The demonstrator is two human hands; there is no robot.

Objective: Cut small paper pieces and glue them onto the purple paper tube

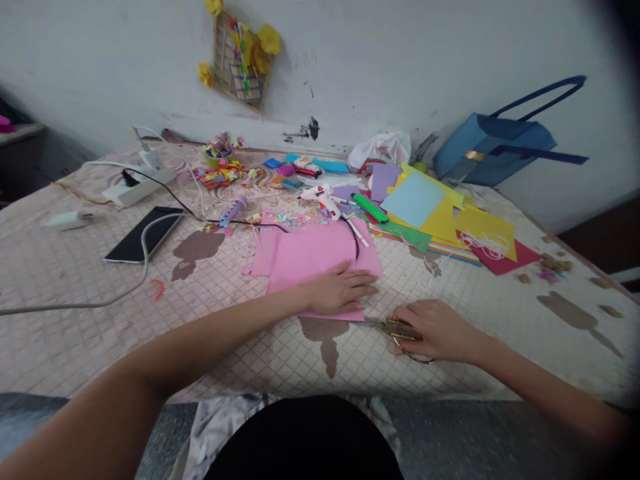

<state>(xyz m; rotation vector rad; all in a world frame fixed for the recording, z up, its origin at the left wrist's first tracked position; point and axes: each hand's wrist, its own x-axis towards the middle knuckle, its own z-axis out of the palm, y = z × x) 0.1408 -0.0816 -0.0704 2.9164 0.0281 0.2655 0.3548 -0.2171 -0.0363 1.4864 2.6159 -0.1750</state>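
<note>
Pink paper [305, 257] lies on the quilted tablecloth in front of me. My left hand [339, 289] rests flat on its lower right part, palm down, with the fingers spread a little and pointing right. To the right, my right hand [433, 330] grips the handles of a pair of scissors [395, 328]. Their blades point left and reach the paper's lower right corner; whether they are apart is too small to tell. A white glue gun [323, 197] lies at the paper's back edge, its black cord crossing the sheet.
Coloured sheets [430, 207] and a green cutter [370, 208] lie at the back right, near a blue bag [493, 147]. On the left are a black phone [145, 235], a power strip [140, 187] and loose cables. Paper scraps lie behind the pink paper.
</note>
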